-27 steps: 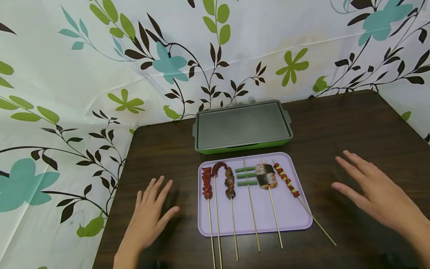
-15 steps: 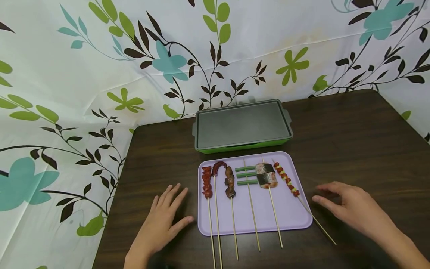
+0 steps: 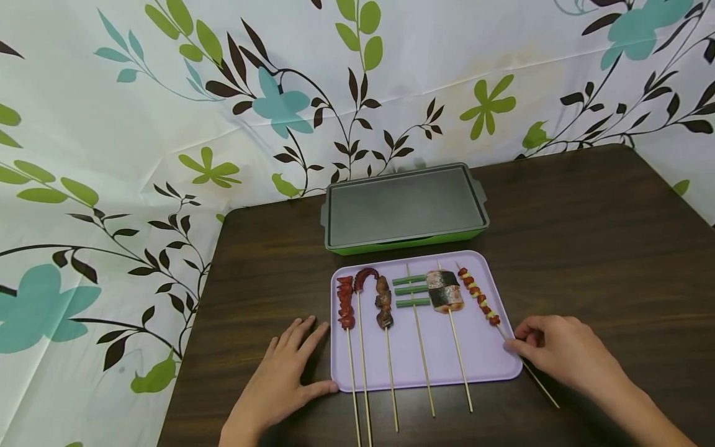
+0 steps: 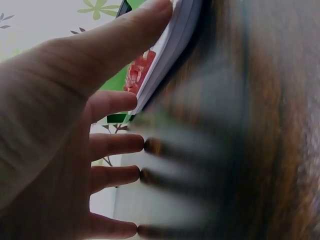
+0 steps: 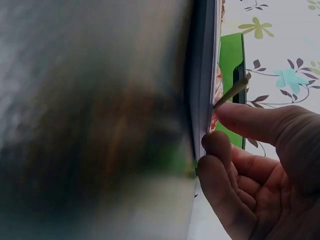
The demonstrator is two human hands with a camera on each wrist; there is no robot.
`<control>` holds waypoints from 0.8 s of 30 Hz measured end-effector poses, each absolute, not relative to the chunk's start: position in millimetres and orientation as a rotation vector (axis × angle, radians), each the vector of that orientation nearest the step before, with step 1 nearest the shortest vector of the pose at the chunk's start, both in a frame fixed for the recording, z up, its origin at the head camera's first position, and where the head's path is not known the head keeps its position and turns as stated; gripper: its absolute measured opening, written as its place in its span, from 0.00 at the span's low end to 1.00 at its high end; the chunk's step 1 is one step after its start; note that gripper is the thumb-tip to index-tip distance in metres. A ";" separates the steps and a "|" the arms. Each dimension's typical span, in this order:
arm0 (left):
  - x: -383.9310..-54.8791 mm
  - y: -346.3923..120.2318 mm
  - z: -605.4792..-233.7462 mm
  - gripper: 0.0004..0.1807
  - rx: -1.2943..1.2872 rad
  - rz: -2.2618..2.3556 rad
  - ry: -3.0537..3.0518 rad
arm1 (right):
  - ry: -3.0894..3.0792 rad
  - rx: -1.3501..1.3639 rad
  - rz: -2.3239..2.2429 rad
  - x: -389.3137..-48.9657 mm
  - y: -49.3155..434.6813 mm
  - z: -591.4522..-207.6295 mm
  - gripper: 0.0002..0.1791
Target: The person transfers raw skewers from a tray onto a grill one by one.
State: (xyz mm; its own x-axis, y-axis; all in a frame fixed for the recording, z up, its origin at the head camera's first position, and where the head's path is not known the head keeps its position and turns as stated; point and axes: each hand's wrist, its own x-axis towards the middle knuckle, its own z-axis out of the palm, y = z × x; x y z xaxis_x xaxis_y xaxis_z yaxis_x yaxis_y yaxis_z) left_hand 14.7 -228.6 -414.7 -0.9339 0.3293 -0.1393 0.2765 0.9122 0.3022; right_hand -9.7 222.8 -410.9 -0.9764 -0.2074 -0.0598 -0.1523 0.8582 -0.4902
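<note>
On a lilac tray [image 3: 408,366] lie several skewers with their bare sticks pointing toward me. At the right is a skewer with small red and pale green pieces [image 3: 479,297]; its stick crosses the tray's right rim. My right hand [image 3: 570,351] pinches that stick with thumb and index finger at the rim, the other fingers curled. The stick's end [image 5: 234,91] juts past the thumb in the right wrist view. My left hand [image 3: 279,375] rests beside the tray with fingers spread, its thumb [image 4: 150,12] touching the tray's left rim.
Behind the tray stands a green griddle with a flat grey plate [image 3: 404,208]. Also on the tray are a red sausage-like skewer [image 3: 346,304], a curled tentacle skewer [image 3: 365,276], a browned meat skewer [image 3: 383,302], green stalks [image 3: 412,290] and a fish-like skewer [image 3: 444,292].
Both hands have come in toward the tray. The left thumb has reached the rim, and the right hand has moved left, curled its fingers and taken hold of the rightmost skewer's stick.
</note>
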 end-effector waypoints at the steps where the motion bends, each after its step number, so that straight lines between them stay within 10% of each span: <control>1: 14.4 -228.0 -414.7 0.54 0.466 0.414 2.884 | 2.922 -0.281 -0.758 -9.7 221.8 -410.7 0.11; 24: 11.5 -225.7 -418.3 0.57 0.461 0.402 2.863 | 2.884 -0.346 -0.732 -18.7 190.8 -411.1 0.09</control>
State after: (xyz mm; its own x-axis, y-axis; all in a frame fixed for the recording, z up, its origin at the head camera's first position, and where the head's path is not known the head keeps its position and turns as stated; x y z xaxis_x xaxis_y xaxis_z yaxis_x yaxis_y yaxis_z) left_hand 11.5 -225.7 -418.3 -0.9281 0.3338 -0.1649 0.2756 0.9137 0.2987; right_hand -18.7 190.8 -411.1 -0.9628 -0.2569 -0.0840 -0.1857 0.8545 -0.4851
